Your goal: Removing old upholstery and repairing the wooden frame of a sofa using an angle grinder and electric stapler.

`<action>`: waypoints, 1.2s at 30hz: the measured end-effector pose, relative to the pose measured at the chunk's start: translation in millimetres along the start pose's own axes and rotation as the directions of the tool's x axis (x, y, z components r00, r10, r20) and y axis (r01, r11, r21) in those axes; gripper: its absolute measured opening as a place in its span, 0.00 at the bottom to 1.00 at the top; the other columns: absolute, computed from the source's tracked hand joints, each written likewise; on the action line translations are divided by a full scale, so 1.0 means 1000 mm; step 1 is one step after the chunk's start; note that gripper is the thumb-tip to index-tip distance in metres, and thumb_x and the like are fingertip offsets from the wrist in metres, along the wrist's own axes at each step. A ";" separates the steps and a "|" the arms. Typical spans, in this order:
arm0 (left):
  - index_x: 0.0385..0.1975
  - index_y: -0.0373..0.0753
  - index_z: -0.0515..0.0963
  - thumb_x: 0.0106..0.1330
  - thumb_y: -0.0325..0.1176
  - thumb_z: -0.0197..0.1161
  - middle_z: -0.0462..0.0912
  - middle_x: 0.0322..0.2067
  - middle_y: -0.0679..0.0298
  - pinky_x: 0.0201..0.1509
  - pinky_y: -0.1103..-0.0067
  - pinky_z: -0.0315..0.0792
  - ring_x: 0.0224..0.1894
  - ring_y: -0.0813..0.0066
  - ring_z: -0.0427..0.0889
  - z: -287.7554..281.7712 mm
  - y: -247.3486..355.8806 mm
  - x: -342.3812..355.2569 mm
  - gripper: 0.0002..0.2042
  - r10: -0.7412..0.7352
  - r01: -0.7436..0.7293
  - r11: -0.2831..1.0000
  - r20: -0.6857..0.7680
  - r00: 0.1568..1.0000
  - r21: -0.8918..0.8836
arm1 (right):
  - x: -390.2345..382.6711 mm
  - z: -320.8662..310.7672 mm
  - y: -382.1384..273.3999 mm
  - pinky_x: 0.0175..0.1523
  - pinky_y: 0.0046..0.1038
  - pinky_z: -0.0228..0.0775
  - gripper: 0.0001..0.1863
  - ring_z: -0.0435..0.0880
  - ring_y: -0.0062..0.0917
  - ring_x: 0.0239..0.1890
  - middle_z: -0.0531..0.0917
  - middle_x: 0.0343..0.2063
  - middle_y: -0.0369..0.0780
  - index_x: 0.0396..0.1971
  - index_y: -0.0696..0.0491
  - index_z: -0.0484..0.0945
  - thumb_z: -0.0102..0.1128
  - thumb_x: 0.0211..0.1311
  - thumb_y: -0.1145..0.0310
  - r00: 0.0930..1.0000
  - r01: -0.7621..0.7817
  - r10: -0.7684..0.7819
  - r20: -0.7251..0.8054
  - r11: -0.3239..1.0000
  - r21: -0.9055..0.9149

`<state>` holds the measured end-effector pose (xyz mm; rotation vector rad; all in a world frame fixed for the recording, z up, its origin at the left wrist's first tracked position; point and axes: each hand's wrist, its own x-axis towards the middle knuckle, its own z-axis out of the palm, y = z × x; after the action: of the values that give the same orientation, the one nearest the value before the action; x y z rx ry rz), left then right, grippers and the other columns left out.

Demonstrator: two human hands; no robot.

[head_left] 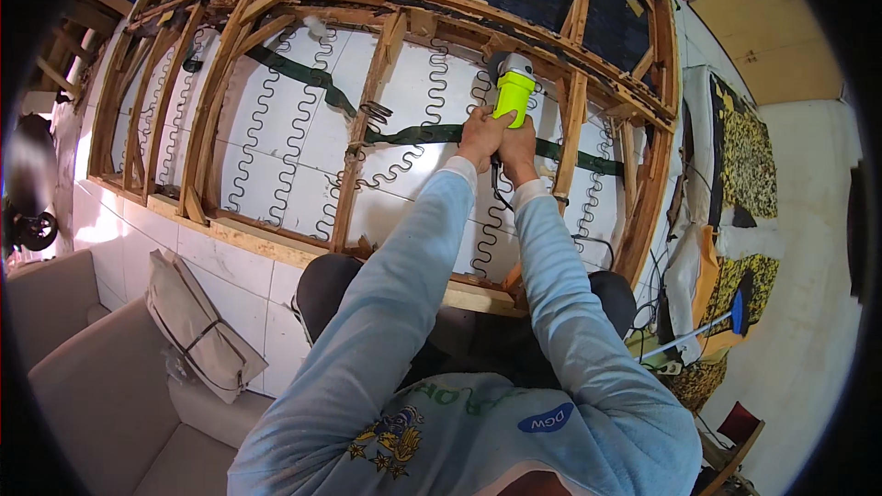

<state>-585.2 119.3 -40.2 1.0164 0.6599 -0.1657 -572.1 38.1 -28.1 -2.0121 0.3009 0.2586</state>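
Both my hands grip one yellow-green power tool (514, 92) with a grey head, an angle grinder by its shape. My left hand (481, 136) and my right hand (519, 145) wrap its handle side by side. The tool's head points at a wooden rail of a bare sofa frame (367, 92) lying on the floor. Zigzag metal springs (299, 119) and a dark green webbing strap (413, 135) run across the frame. The tool's black cord (499, 193) hangs down under my wrists.
White floor tiles (239, 266) show through the frame. A beige cushion (197, 326) and a beige sofa piece (92, 377) lie at the lower left. Yellow-black patterned fabric and foam (744, 165) are piled on the right, with a blue-headed long-handled tool (707, 326).
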 end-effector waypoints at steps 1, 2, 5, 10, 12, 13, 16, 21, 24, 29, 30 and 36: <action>0.67 0.31 0.62 0.64 0.37 0.74 0.76 0.58 0.49 0.61 0.70 0.75 0.58 0.60 0.79 0.008 0.002 -0.001 0.36 -0.010 0.011 0.999 0.019 1.000 -0.036 | 0.008 -0.004 0.005 0.49 0.36 0.78 0.36 0.87 0.41 0.44 0.87 0.44 0.51 0.51 0.61 0.75 0.78 0.48 0.52 1.000 0.004 -0.004 -0.011 1.000 -0.011; 0.67 0.31 0.62 0.64 0.37 0.74 0.76 0.58 0.49 0.61 0.70 0.75 0.58 0.60 0.79 0.013 0.003 0.000 0.36 -0.012 0.013 0.999 0.028 1.000 -0.044 | 0.018 -0.006 0.013 0.49 0.36 0.78 0.35 0.87 0.41 0.44 0.87 0.44 0.51 0.50 0.61 0.75 0.78 0.49 0.52 1.000 0.016 -0.016 -0.022 1.000 0.003; 0.65 0.32 0.64 0.64 0.36 0.74 0.76 0.58 0.49 0.60 0.70 0.76 0.58 0.61 0.78 0.014 0.005 0.003 0.34 -0.027 0.030 0.996 0.039 0.999 -0.086 | 0.031 -0.005 0.024 0.49 0.36 0.78 0.35 0.88 0.42 0.45 0.87 0.44 0.51 0.50 0.61 0.75 0.77 0.49 0.52 0.999 0.037 -0.037 -0.010 0.999 -0.006; 0.63 0.31 0.66 0.63 0.36 0.75 0.77 0.57 0.49 0.60 0.71 0.75 0.57 0.61 0.79 0.004 0.003 0.002 0.33 0.021 -0.025 0.992 -0.031 0.999 -0.127 | 0.023 0.003 0.010 0.50 0.37 0.78 0.35 0.87 0.44 0.46 0.86 0.44 0.53 0.50 0.60 0.76 0.76 0.49 0.51 0.996 0.089 -0.088 0.012 0.985 -0.149; 0.63 0.31 0.66 0.63 0.36 0.75 0.77 0.57 0.49 0.60 0.71 0.75 0.56 0.61 0.79 0.009 0.007 0.002 0.33 0.017 -0.019 0.995 -0.016 1.000 -0.099 | 0.025 0.002 0.013 0.51 0.38 0.78 0.34 0.87 0.45 0.47 0.86 0.44 0.53 0.49 0.59 0.76 0.76 0.49 0.50 0.999 0.018 -0.026 -0.046 0.987 -0.157; 0.63 0.31 0.67 0.63 0.37 0.75 0.78 0.56 0.49 0.60 0.71 0.75 0.56 0.61 0.80 0.006 0.005 0.005 0.33 0.010 -0.011 0.997 -0.018 1.000 -0.071 | 0.021 0.004 0.010 0.51 0.38 0.78 0.34 0.87 0.45 0.47 0.86 0.44 0.53 0.49 0.59 0.76 0.76 0.49 0.50 0.999 0.023 -0.030 -0.040 0.988 -0.155; 0.64 0.30 0.67 0.62 0.38 0.75 0.78 0.56 0.48 0.60 0.71 0.75 0.57 0.60 0.79 0.005 0.000 0.009 0.34 0.011 -0.012 0.999 -0.023 1.000 -0.047 | 0.017 0.003 0.006 0.51 0.38 0.78 0.34 0.87 0.45 0.47 0.86 0.44 0.53 0.50 0.59 0.76 0.76 0.49 0.50 0.997 0.008 -0.018 -0.071 0.990 -0.141; 0.65 0.30 0.66 0.62 0.39 0.76 0.77 0.57 0.48 0.60 0.71 0.75 0.58 0.60 0.79 0.019 0.001 0.004 0.35 -0.005 0.004 0.998 -0.019 1.000 -0.064 | 0.025 -0.009 0.017 0.52 0.38 0.78 0.35 0.87 0.45 0.48 0.86 0.45 0.52 0.50 0.59 0.75 0.76 0.50 0.50 0.997 0.031 -0.042 -0.072 0.988 -0.149; 0.65 0.30 0.66 0.62 0.39 0.76 0.77 0.57 0.48 0.60 0.71 0.75 0.58 0.60 0.79 0.017 -0.001 0.003 0.35 -0.013 0.011 0.996 -0.018 1.000 -0.089 | 0.024 -0.010 0.015 0.52 0.37 0.78 0.35 0.87 0.45 0.48 0.86 0.45 0.52 0.51 0.59 0.75 0.76 0.50 0.50 0.998 0.046 -0.053 -0.041 0.986 -0.160; 0.66 0.31 0.66 0.63 0.38 0.75 0.78 0.57 0.49 0.60 0.71 0.75 0.57 0.61 0.79 0.009 -0.006 0.014 0.35 0.002 -0.004 0.998 -0.030 1.000 -0.061 | 0.020 -0.004 0.006 0.53 0.37 0.77 0.36 0.87 0.45 0.48 0.86 0.46 0.52 0.52 0.60 0.75 0.76 0.50 0.50 0.997 0.054 -0.063 -0.040 0.979 -0.195; 0.66 0.31 0.66 0.63 0.38 0.75 0.78 0.57 0.49 0.60 0.71 0.75 0.57 0.61 0.79 0.009 -0.007 0.013 0.35 0.000 -0.003 0.997 -0.032 0.999 -0.079 | 0.020 -0.004 0.005 0.53 0.37 0.77 0.36 0.87 0.45 0.49 0.86 0.46 0.52 0.52 0.60 0.75 0.76 0.50 0.49 0.996 0.066 -0.076 -0.038 0.974 -0.218; 0.65 0.30 0.66 0.62 0.38 0.75 0.78 0.56 0.48 0.61 0.72 0.74 0.57 0.62 0.79 0.020 0.008 -0.004 0.35 0.003 -0.005 0.996 -0.025 1.000 -0.086 | 0.027 -0.013 0.008 0.54 0.38 0.77 0.37 0.87 0.45 0.49 0.86 0.47 0.53 0.52 0.60 0.76 0.76 0.49 0.48 0.998 0.039 -0.050 -0.047 0.976 -0.215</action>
<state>-575.9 106.8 -24.8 0.9382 0.6815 -0.1202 -548.6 20.0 -37.7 -2.2381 0.2695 0.2178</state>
